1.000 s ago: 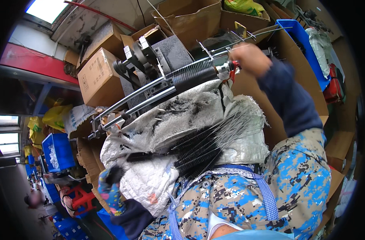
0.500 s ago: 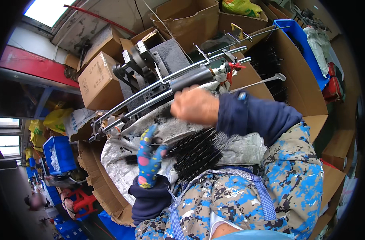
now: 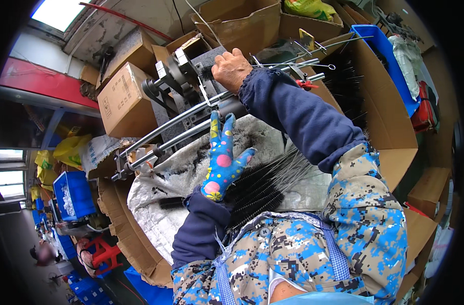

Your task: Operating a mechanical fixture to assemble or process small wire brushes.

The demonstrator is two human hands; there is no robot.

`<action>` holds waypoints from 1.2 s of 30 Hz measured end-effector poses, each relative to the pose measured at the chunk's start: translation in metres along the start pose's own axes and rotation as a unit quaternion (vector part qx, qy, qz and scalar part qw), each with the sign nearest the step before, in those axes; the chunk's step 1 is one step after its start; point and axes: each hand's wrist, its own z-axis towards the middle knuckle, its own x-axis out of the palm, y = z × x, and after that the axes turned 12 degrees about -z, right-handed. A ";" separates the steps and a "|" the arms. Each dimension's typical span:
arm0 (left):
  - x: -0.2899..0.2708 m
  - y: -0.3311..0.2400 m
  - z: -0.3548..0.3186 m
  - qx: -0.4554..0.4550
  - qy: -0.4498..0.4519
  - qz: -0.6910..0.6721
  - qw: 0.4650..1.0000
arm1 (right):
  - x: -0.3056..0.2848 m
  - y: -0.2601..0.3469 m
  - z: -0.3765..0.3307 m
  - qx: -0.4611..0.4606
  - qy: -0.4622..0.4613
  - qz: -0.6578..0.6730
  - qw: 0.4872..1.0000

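Observation:
My right hand (image 3: 232,69) is bare and closed, up beside the machine. A twisted-wire brush appears to be in its fist: black bristles (image 3: 205,72) stick out on the left. On the right, a thin wire with a ring end (image 3: 331,67) extends from it. My left hand (image 3: 223,155) wears a blue dotted glove, its fingers spread, with the fingertips close to the dark cylinder (image 3: 232,108) on the metal rods. Whether they touch it, I cannot tell. Below lies a bundle of black wire brushes (image 3: 255,195) on a white woven sack (image 3: 158,223), their bare wire ends pointing up-right.
Two parallel metal rods (image 3: 183,133) run across the machine, with black wheels (image 3: 178,71) at its left. An open carton (image 3: 389,117) at right holds more dark brushes. A red valve handle (image 3: 307,85) sits near the rods' right end. Blue bins (image 3: 77,195) stand at the left.
My right hand has moved up and left from over the cylinder to beside the machine, with a ring-ended wire now showing. My left hand has risen toward the cylinder and spread its fingers.

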 end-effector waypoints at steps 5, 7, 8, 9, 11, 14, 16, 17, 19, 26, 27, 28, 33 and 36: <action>0.000 0.003 -0.001 -0.001 0.011 0.008 1.000 | -0.001 -0.001 -0.003 -0.008 -0.007 -0.001 1.000; 0.000 0.001 -0.001 0.003 0.009 0.019 1.000 | -0.003 -0.003 -0.005 -0.004 0.000 -0.004 1.000; 0.000 0.000 -0.001 0.003 0.009 0.020 1.000 | -0.003 -0.002 -0.005 -0.004 0.000 -0.003 1.000; 0.000 0.000 -0.001 0.006 0.006 0.018 1.000 | -0.003 -0.002 -0.004 -0.006 -0.002 -0.002 1.000; 0.000 -0.001 -0.002 0.009 0.003 0.015 1.000 | -0.003 -0.002 -0.004 -0.007 -0.004 0.000 1.000; 0.001 0.000 -0.002 0.010 0.001 0.026 1.000 | -0.005 -0.002 -0.005 -0.015 -0.001 0.004 1.000; 0.001 -0.002 -0.002 0.002 -0.002 0.015 1.000 | -0.007 -0.002 -0.006 -0.014 -0.003 0.010 1.000; 0.002 -0.002 -0.002 0.002 -0.002 0.015 1.000 | -0.006 -0.002 -0.007 -0.014 -0.003 0.010 1.000; 0.004 -0.001 -0.002 -0.014 -0.001 -0.012 1.000 | -0.006 -0.002 -0.008 0.001 -0.019 0.009 1.000; 0.005 0.000 -0.002 -0.012 -0.001 -0.003 1.000 | -0.015 0.000 -0.009 0.006 0.060 0.006 0.998; 0.005 0.001 -0.003 -0.007 -0.002 -0.004 1.000 | -0.015 0.000 -0.008 0.002 0.057 0.009 0.998; 0.005 0.001 -0.003 -0.001 -0.004 -0.006 1.000 | -0.015 0.001 -0.008 -0.003 0.054 0.012 0.998; 0.007 0.004 -0.003 0.007 -0.004 -0.008 1.000 | -0.004 -0.001 -0.010 -0.012 -0.022 0.010 1.000; 0.005 0.002 -0.003 -0.002 -0.002 -0.005 1.000 | -0.003 0.000 -0.008 -0.008 -0.031 0.012 0.999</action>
